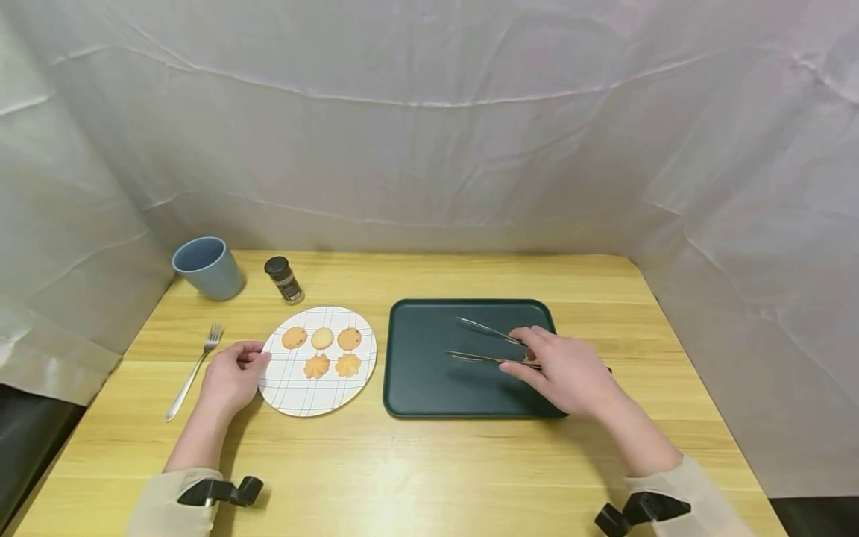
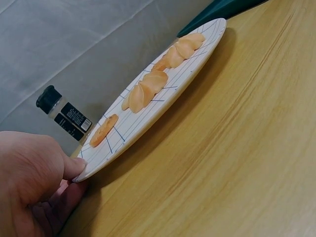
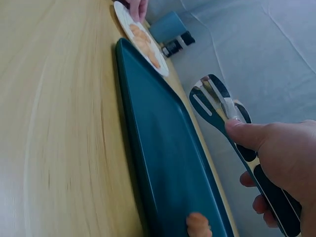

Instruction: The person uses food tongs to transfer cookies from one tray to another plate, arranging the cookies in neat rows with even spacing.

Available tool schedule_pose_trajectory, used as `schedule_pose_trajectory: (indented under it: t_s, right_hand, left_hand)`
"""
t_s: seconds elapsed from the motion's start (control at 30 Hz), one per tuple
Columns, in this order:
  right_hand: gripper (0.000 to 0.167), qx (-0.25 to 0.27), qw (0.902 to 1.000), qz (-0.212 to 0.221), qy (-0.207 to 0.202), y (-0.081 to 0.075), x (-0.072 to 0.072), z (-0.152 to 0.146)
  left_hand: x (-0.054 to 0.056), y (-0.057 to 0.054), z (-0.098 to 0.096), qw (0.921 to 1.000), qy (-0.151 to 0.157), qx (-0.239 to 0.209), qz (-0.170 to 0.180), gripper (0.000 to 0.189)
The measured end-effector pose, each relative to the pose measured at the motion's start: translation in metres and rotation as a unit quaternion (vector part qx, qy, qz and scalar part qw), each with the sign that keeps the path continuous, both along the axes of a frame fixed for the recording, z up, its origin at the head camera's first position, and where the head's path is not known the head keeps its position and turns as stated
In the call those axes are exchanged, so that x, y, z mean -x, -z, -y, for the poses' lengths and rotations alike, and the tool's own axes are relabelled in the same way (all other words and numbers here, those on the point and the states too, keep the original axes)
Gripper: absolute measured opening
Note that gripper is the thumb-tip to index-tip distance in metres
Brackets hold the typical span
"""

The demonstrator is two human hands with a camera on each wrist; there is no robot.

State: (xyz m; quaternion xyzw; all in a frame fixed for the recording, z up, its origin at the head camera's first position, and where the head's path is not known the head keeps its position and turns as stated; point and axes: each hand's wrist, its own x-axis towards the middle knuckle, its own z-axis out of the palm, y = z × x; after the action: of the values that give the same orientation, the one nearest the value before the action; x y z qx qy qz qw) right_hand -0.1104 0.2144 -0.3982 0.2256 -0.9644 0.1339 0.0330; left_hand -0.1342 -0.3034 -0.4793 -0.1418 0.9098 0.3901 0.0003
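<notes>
My left hand pinches the left rim of a white checked plate, thumb on top and fingers under the edge. Several cookies lie on it: round ones in the back row, two flower-shaped ones in front. In the left wrist view the plate stands a little off the tabletop. Metal tongs with slotted ends are in my right hand, over a dark green tray; their tips are apart with nothing between them. The right wrist view shows a cookie on the tray, hidden in the head view.
To the left of the plate lies a fork. Behind stand a blue cup and a black-capped seasoning jar. Pale cloth hangs along the back and sides of the wooden table.
</notes>
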Motion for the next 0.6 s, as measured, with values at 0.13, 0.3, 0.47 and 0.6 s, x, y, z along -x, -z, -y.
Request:
schedule_pose_trajectory:
  t_s: [0.13,0.3,0.47,0.6]
  right_hand:
    - [0.052,-0.006,0.9998,0.002,0.016,0.000,-0.002,-0.013]
    - [0.053,-0.013,0.9993,-0.001,0.036,0.001,-0.004,-0.029]
    - [0.058,-0.015,0.9987,0.000,0.048,0.005,-0.009,-0.041]
    - [0.055,-0.011,0.9986,-0.005,0.053,0.010,-0.013,-0.050]
  left_hand:
    - [0.000,0.000,0.000,1.0000,0.000,0.001,-0.005,0.038]
    - [0.000,0.000,-0.001,1.0000,0.000,0.003,-0.007,0.038]
    - [-0.001,-0.002,0.000,0.9999,0.007,0.005,-0.015,0.038]
    - [-0.002,-0.001,0.001,0.9998,0.010,0.005,-0.019,0.039]
